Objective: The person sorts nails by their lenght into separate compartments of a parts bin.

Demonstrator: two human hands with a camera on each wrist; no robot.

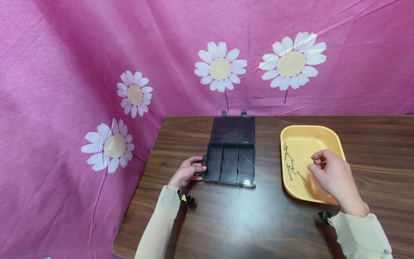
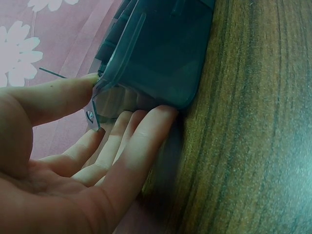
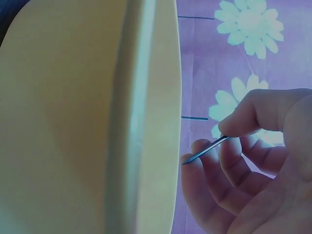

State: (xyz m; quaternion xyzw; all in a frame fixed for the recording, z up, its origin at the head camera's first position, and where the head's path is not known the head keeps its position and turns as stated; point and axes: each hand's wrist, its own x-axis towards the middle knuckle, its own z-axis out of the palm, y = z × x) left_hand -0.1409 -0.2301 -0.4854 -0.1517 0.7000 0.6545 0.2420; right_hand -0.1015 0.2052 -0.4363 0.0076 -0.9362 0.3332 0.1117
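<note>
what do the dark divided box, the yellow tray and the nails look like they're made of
Dark divided box: probably smoky plastic, glossy; its lid shows a faint reflection.
Yellow tray: likely plastic, smooth; even colour, rounded corners, soft sheen along the rim.
Nails: apparently metal, perhaps steel; the held one has a bright streak along its thin shaft.

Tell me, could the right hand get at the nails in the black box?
Probably yes. The box is open, and only the tray rim seems to lie between the right hand and those nails. The hand pinches another nail, though, which might hamper it.
</note>
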